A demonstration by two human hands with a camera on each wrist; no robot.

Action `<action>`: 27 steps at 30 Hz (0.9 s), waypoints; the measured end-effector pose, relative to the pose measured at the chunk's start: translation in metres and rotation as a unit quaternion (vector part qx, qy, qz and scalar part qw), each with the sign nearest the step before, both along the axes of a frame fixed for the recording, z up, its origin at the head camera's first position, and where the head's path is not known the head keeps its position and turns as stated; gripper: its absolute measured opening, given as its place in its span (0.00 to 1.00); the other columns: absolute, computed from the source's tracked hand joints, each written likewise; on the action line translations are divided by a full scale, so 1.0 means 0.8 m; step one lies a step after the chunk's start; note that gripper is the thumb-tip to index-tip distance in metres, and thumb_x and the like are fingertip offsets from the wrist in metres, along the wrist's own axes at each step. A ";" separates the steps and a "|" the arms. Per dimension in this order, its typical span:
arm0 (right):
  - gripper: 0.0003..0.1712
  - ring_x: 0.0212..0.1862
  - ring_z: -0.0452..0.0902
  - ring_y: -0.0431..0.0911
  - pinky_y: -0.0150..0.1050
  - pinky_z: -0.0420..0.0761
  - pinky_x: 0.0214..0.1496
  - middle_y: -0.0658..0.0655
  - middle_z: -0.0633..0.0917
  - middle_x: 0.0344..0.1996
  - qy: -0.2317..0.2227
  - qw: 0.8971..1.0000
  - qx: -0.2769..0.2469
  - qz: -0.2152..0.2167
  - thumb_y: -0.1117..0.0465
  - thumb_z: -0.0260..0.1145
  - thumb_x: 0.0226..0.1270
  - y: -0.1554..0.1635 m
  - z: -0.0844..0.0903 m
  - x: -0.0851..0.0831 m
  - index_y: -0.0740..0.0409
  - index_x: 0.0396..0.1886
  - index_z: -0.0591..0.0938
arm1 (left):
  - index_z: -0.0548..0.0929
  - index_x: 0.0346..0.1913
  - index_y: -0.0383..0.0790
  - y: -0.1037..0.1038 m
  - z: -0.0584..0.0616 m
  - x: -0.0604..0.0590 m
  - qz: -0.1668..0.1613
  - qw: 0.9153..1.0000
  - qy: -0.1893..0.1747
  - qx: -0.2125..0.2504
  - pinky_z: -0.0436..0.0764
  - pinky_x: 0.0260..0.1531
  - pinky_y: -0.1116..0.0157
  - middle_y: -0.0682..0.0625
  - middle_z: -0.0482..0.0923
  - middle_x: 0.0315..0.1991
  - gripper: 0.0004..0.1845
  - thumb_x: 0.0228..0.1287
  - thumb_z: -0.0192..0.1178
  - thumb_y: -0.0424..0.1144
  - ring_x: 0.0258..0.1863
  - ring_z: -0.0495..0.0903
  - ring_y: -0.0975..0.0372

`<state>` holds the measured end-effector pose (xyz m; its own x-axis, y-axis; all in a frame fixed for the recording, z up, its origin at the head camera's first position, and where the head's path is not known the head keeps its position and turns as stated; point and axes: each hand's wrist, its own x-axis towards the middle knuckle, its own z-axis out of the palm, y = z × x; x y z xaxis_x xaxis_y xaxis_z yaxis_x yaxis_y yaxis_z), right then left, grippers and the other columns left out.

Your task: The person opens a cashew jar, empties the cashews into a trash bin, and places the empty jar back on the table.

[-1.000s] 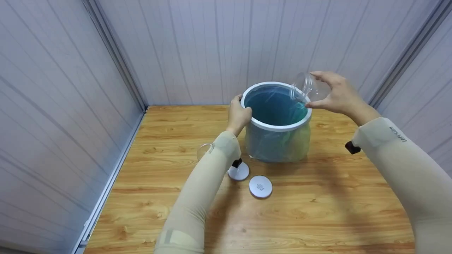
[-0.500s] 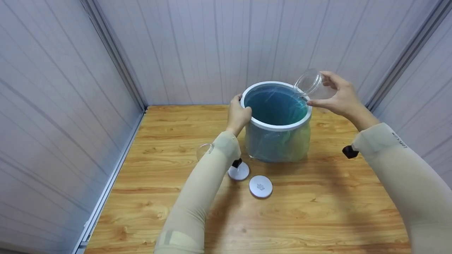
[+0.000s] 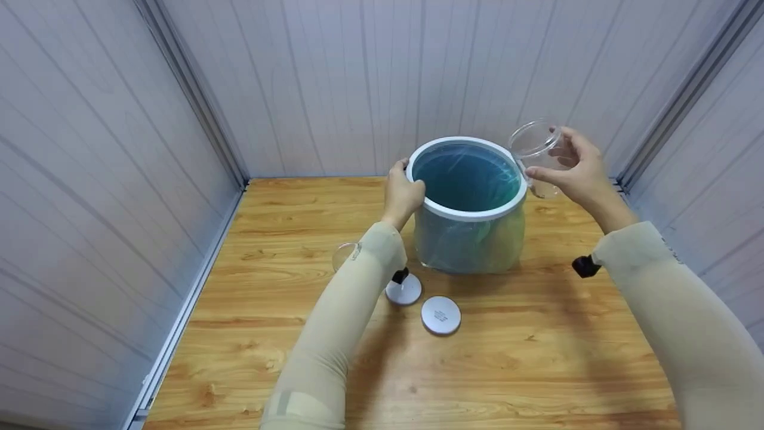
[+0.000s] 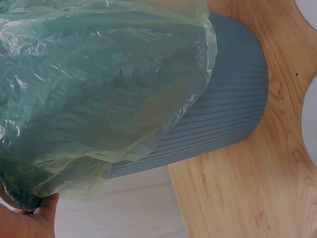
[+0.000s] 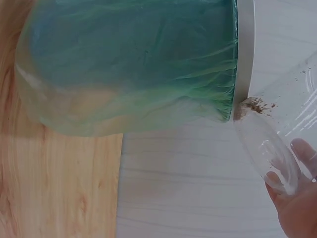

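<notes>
A blue trash can with a white rim (image 3: 468,216) stands on the table, lined with a thin green bag (image 4: 109,84). Its ribbed blue side (image 4: 233,94) shows below the bag's loose edge in the left wrist view. My left hand (image 3: 403,194) grips the rim on the left, thumb over the inner edge. At the right rim, my right hand (image 3: 576,170) holds a clear plastic jar (image 3: 532,143), tilted, mouth up and toward the can. Brown crumbs (image 5: 255,105) cling inside the jar near its base in the right wrist view.
Two round white lids (image 3: 403,290) (image 3: 441,315) lie on the wooden table (image 3: 525,358) in front of the can. Another clear round container (image 3: 341,257) is partly hidden behind my left forearm. Pale panelled walls (image 3: 334,89) enclose the table at back and sides.
My right hand has drawn the jar rightward from over the can's opening and turned it from lying sideways to more upright. The left hand keeps its hold on the rim.
</notes>
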<state>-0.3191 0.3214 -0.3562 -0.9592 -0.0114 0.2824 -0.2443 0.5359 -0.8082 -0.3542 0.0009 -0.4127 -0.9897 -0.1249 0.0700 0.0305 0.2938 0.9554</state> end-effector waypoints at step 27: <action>0.47 0.62 0.78 0.37 0.39 0.77 0.74 0.38 0.81 0.59 0.003 0.993 -0.114 -0.030 0.56 0.80 0.70 0.025 -0.056 0.010 0.52 0.83 0.67 | 0.68 0.80 0.31 -0.003 -0.001 0.002 -0.002 1.000 0.006 -0.001 0.74 0.79 0.54 0.37 0.73 0.77 0.34 0.71 0.55 0.25 0.78 0.74 0.48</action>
